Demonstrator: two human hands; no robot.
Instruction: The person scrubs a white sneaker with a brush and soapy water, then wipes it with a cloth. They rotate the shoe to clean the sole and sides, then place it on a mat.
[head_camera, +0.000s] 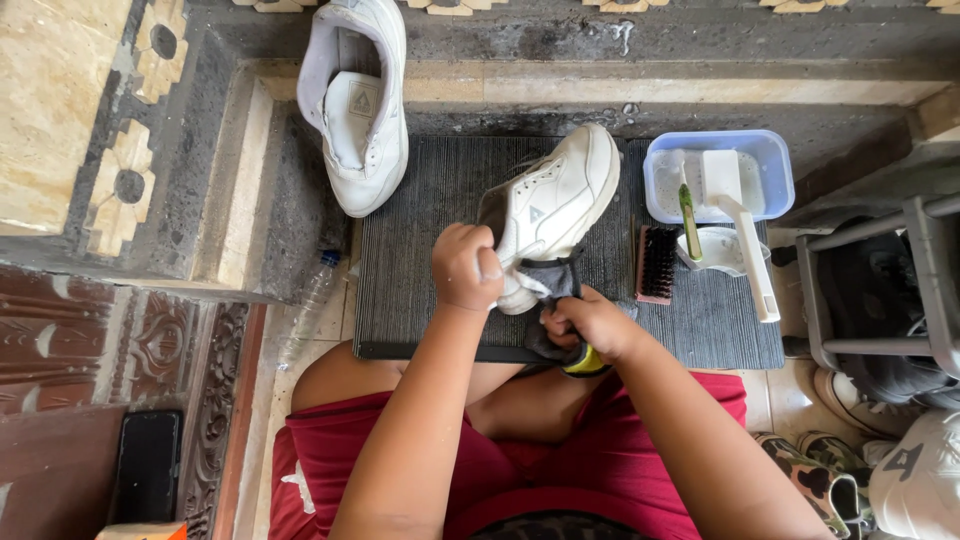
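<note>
While the left hand (466, 266) steadies one shoe (548, 205), the right hand (592, 322) pinches a cloth (553, 283) against it; the second shoe (357, 100) waits.

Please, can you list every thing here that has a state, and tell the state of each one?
White leather sneaker: lifted, tilted, held by left hand.
Dark grey cloth: pressed on its heel, gripped by right hand.
Second white sneaker: leaning on the step, untouched.
Blue plastic tub: open, holding cloudy water and a white brush.
Black bristle brush: lying on the mat, unused.
</note>
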